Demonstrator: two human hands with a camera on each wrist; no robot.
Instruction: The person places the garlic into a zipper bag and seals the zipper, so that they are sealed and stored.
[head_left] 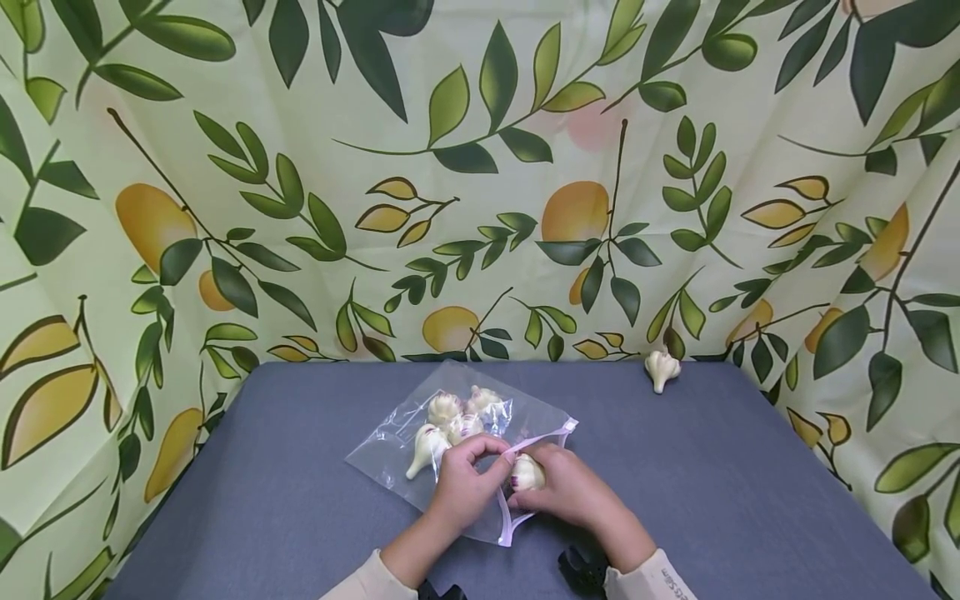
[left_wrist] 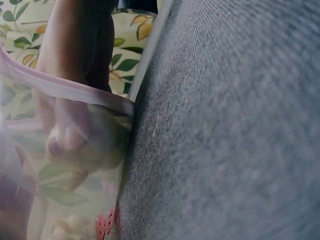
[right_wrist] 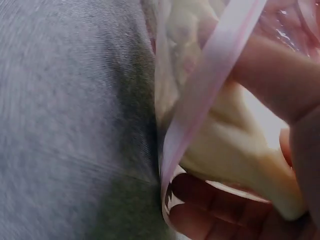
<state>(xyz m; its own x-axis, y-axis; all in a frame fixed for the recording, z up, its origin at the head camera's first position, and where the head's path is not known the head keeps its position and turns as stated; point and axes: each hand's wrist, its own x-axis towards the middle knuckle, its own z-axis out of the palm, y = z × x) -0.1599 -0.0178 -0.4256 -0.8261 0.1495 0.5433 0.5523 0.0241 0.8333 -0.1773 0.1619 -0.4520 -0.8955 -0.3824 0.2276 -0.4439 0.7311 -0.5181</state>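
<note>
A clear zip bag (head_left: 390, 433) with a pinkish zip edge lies slanted on the table, several garlic bulbs (head_left: 429, 447) inside it. My left hand (head_left: 467, 483) pinches the bag's edge between thumb and fingers. At the bag's mouth my right hand (head_left: 567, 486) grips another garlic bulb (head_left: 527, 472), fingers curled round it. In the right wrist view that bulb (right_wrist: 235, 145) lies partly behind the zip strip (right_wrist: 200, 105), its stem toward the palm. Through the plastic, the left wrist view shows the right hand and the held bulb (left_wrist: 95, 145) within the bag.
One more garlic bulb (head_left: 662, 370) sits alone at the table's back right. The grey cloth-covered table (head_left: 720, 492) meets a leaf-and-fruit patterned curtain (head_left: 480, 208) at the back and sides. Dark camera mounts (head_left: 581, 571) are strapped at the wrists.
</note>
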